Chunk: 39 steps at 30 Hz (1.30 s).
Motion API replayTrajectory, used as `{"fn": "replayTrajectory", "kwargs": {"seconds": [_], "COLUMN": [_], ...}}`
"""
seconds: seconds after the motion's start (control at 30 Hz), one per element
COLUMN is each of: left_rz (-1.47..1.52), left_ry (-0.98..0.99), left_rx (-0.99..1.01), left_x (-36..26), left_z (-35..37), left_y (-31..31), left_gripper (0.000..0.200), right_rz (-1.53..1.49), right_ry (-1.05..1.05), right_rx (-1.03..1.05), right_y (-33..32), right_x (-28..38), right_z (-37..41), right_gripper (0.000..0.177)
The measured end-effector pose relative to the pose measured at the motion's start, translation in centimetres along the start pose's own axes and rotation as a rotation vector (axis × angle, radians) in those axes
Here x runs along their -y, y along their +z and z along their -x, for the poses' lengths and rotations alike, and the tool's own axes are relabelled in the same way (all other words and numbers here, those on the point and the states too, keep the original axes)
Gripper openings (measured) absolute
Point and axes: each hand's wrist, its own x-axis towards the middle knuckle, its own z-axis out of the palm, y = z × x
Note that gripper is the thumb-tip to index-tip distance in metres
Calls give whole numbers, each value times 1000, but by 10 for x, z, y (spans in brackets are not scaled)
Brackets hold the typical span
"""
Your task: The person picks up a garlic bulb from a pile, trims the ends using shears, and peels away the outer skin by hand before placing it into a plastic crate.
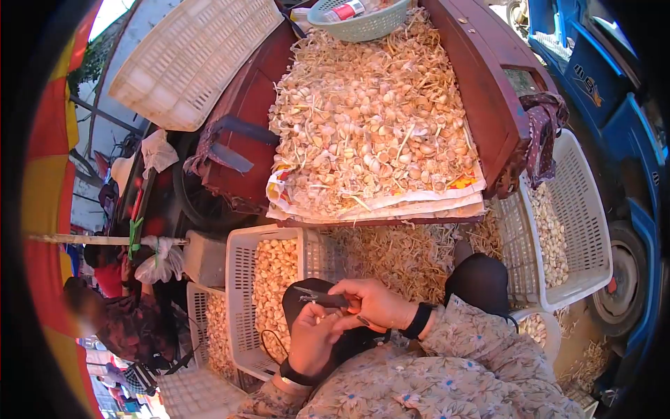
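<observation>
Both hands are close together above my dark-clad lap. My right hand (377, 304), with a black band at the wrist, is closed on a dark-handled tool (326, 299), whose thin tip points left. Beside it, my left hand (313, 342) has its fingers pinched together near the right thumb; what they hold, if anything, is too small to name. In front of the hands, a wooden cart bed (481, 70) bears a heap of garlic cloves and dry stalks (377, 133) on a printed sheet (391, 206).
White crates of garlic stand at the left (234, 300) and right (593, 230). Another white crate (195, 59) leans on the cart, which also bears a green basket (366, 26). A blue vehicle (607, 112) is at the right. Another person (139, 321) sits at the left.
</observation>
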Motion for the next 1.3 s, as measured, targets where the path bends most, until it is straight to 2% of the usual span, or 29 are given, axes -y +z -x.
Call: {"fn": "replayTrajectory", "kwargs": {"seconds": [0.03,0.07,0.13,0.17,0.2,0.3,0.37,0.4,0.43,0.47,0.53,0.6,0.7,0.73,0.8,0.83,0.93,0.97,1.0,1.07,1.17,1.27,1.3], "left_rz": [-59,-119,-614,-953,-1291,-1709,-1271,-1101,-1036,-1047,-1166,-1258,-1680,-1715,-1786,-1747,-1366,-1191,-1142,-677,-353,-248,-252], "left_ry": [60,119,310,338,358,905,807,838,814,807,1207,1097,1002,961,880,947,901,840,720,536,402,405,381], "left_rx": [-35,-70,-275,-293,-309,-337,-107,-19,26,83,87,49,133,103,38,29,161,135,119,245,411,476,495], "left_x": [-8,-19,-24,-29,-32,-50,-57,-65,-71,-76,-75,-83,-90,-88,-85,-81,-77,-79,-81,-80,-80,-74,-74], "left_z": [-1,-2,-26,-42,-53,-82,-129,-147,-169,-198,-271,-311,-346,-350,-344,-344,-335,-316,-308,-276,-228,-193,-185], "left_y": [-11,-26,-95,-141,-169,-135,-79,-32,4,31,71,107,127,130,135,129,105,105,99,98,99,103,102], "left_gripper": [11,12,8,9,11,19,21,22,22,21,23,30,36,36,35,30,27,25,24,23,25,27,26], "right_rz": [-261,-173,5,-252,-242,-193,-231,-247,-231,-257,-311,-282,-285,-265,-227,-235,-253,-253,-253,-129,-27,553,678], "right_ry": [143,130,105,197,173,79,60,46,65,77,104,103,126,133,143,132,111,110,112,80,86,45,-47], "right_rx": [3,-69,-218,-277,-324,-469,-557,-595,-645,-658,-683,-683,-670,-682,-704,-702,-691,-689,-687,-692,-686,-706,-752], "right_y": [1,-2,-16,-24,-34,-61,-72,-78,-81,-84,-90,-96,-107,-109,-111,-112,-115,-115,-115,-111,-103,-100,-101], "right_x": [1,0,-2,8,9,4,-1,-1,0,1,3,1,1,4,10,11,11,11,10,9,16,30,21], "right_z": [-2,-6,-12,-16,-20,-34,-40,-42,-43,-43,-42,-39,-37,-37,-39,-39,-39,-38,-38,-34,-30,-23,-23], "right_gripper": [43,42,42,41,40,38,36,36,33,33,31,31,31,31,31,31,31,31,31,30,32,37,40]}}
